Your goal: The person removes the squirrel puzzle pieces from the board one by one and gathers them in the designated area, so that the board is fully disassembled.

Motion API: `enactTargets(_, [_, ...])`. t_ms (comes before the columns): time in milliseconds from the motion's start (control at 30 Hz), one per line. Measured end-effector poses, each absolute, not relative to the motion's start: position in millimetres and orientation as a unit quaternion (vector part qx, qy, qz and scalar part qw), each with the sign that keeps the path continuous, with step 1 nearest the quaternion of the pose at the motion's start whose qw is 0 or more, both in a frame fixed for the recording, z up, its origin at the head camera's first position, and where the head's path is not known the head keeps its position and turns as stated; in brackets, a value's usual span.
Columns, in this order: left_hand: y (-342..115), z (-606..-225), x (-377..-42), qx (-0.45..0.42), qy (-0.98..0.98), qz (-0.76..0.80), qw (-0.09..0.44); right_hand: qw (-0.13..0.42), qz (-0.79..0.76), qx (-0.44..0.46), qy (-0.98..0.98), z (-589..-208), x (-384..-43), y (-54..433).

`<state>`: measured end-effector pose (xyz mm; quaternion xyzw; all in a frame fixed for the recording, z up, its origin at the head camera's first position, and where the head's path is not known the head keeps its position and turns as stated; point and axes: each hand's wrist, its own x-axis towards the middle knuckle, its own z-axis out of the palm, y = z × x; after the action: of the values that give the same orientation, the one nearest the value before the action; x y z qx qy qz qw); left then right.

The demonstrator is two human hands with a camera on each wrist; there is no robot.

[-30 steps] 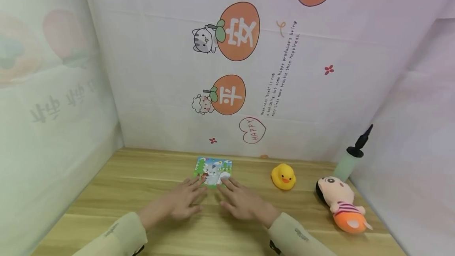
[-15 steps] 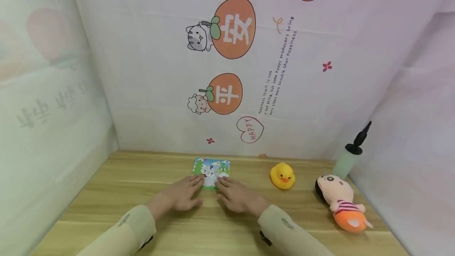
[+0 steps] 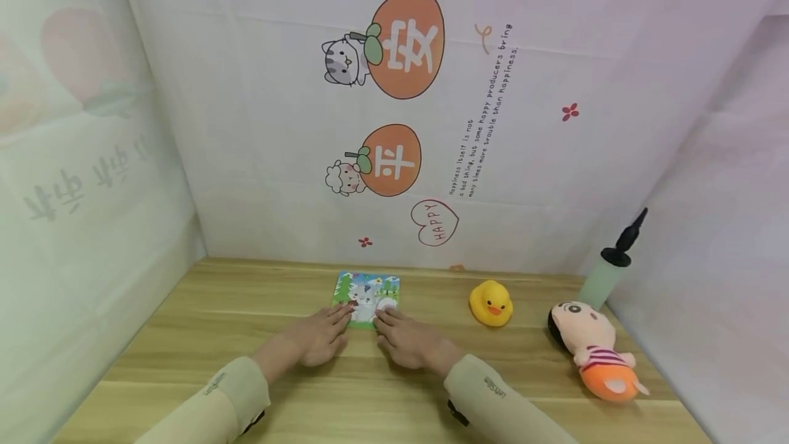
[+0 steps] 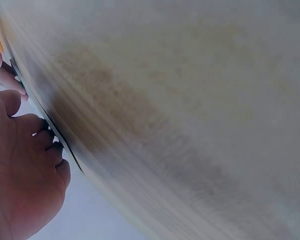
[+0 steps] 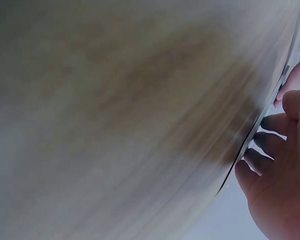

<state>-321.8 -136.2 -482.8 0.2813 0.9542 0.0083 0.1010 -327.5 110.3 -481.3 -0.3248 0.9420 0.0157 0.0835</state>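
Note:
A small flat picture card [image 3: 367, 293] with a grey squirrel, green trees and blue sky lies on the wooden table near the back wall. My left hand [image 3: 317, 336] touches its lower left part with straight fingertips, palm down. On the lower right part rest the fingertips of my right hand [image 3: 409, 341], also straight. Neither hand grips the card, and fingertips hide some of its lower half. In the left wrist view, the fingers of the left hand [image 4: 27, 150] meet the card's thin dark edge. The right wrist view shows the right hand [image 5: 280, 160] likewise at that edge.
To the right of the card sits a yellow rubber duck [image 3: 491, 303]. A plush doll [image 3: 594, 351] with a striped top lies farther right, beside a pale green hand pump [image 3: 600, 283] with a black handle. White printed cloth [image 3: 277, 122] walls the table at the back and sides.
The fingers of both hands have drawn closer together from a wider spread and stay on the card. The head view has shifted slightly. Card, duck, doll and pump lie as before.

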Motion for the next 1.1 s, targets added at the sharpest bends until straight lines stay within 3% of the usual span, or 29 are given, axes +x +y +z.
enactTargets(433, [-141,-485,-310,0.296,0.951,-0.013,0.085,0.061,0.051,-0.339,0.937,-480,-316,110])
enactTargets(1100, [-141,-485,-247,0.339,0.937,-0.032,0.077,0.085,0.063,-0.376,0.92,-472,-258,122])
